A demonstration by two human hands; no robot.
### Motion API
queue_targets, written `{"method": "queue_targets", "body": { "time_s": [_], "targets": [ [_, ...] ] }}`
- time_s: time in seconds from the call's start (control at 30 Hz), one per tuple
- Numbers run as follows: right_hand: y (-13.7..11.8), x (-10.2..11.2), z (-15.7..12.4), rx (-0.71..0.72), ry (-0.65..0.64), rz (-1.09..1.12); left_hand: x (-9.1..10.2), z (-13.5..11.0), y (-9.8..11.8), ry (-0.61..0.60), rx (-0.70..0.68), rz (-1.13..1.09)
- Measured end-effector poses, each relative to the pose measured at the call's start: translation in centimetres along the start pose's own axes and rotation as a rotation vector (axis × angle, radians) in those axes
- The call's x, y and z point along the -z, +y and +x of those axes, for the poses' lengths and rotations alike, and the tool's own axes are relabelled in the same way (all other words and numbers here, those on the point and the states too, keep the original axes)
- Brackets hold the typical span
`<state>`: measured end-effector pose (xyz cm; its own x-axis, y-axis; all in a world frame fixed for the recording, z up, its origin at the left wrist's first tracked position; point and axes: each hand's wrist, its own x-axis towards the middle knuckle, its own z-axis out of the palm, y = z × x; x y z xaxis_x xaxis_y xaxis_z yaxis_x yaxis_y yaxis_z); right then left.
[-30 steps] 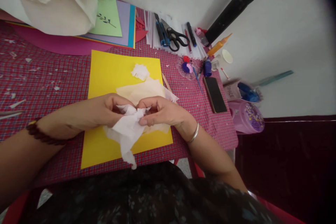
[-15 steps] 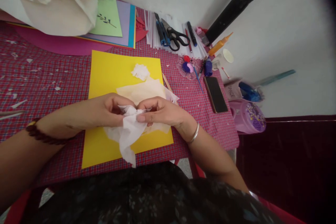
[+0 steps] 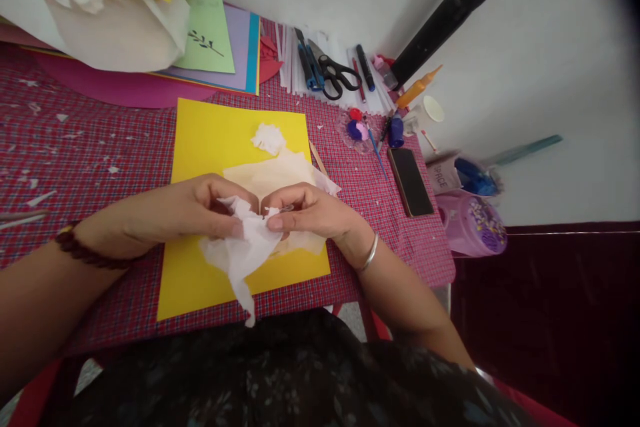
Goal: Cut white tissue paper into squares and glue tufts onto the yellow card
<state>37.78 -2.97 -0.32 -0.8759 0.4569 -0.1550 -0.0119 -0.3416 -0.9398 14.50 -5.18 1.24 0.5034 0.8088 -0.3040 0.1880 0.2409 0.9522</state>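
Note:
Both hands pinch one piece of white tissue paper (image 3: 245, 250) above a yellow card sheet (image 3: 210, 140). My left hand (image 3: 193, 210) grips it from the left with curled fingers. My right hand (image 3: 305, 210) meets it fingertip to fingertip from the right, thumb pressed on the tissue. A loose tail of the tissue hangs down toward my lap. Under the hands a cream paper shape (image 3: 273, 173) lies on the yellow sheet. A small crumpled white tissue ball (image 3: 269, 138) sits just beyond it.
On the red checked tablecloth (image 3: 90, 147) lie white scraps, coloured paper stacks (image 3: 220, 40) at the back, scissors (image 3: 333, 73), pens, an orange glue bottle (image 3: 417, 87), a paint palette (image 3: 356, 125), a black phone (image 3: 410, 180) and a pink tub (image 3: 473, 223) at the right edge.
The hands have kneaded the tissue a little, bunching it tighter between the fingertips. Its hanging tail has shifted slightly. Nothing else on the table has moved.

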Motion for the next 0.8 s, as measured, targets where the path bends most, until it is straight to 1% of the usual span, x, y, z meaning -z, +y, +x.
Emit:
{"method": "queue_targets", "body": {
  "time_s": [0.07, 0.1, 0.2, 0.27, 0.37, 0.47, 0.63, 0.73, 0.77, 0.8],
  "targets": [
    [-0.1, 0.0, -0.1, -0.012, 0.015, 0.017, -0.2, -0.1, 0.3, -0.099, 0.082, -0.077],
    [-0.2, 0.0, -0.1, -0.017, 0.021, 0.023, -0.3, -0.1, 0.4, -0.118, 0.114, -0.113],
    [-0.2, -0.1, -0.1, -0.034, 0.028, 0.003, -0.5, -0.2, 0.5, -0.099, 0.146, -0.149],
    [-0.1, -0.2, 0.0, -0.049, 0.049, -0.021, -0.6, -0.1, 0.5, -0.112, 0.144, -0.142],
    [0.2, -0.2, 0.2, -0.058, 0.098, -0.029, -0.5, 0.0, 0.5, -0.095, 0.132, -0.13],
    [0.3, 0.1, 0.2, -0.046, 0.112, -0.019, -0.5, 0.0, 0.3, -0.089, 0.138, -0.151],
    [0.3, 0.3, 0.1, -0.031, 0.099, 0.004, -0.5, 0.1, -0.5, -0.168, 0.112, -0.151],
    [0.3, 0.4, 0.0, -0.023, 0.104, 0.008, -0.5, 0.0, -0.4, -0.126, 0.109, -0.193],
    [0.2, 0.4, 0.0, -0.023, 0.117, 0.002, -0.5, -0.1, -0.2, -0.101, 0.107, -0.208],
    [0.2, 0.4, -0.1, -0.024, 0.131, -0.005, -0.5, -0.2, 0.1, -0.045, 0.084, -0.208]
  ]
}}
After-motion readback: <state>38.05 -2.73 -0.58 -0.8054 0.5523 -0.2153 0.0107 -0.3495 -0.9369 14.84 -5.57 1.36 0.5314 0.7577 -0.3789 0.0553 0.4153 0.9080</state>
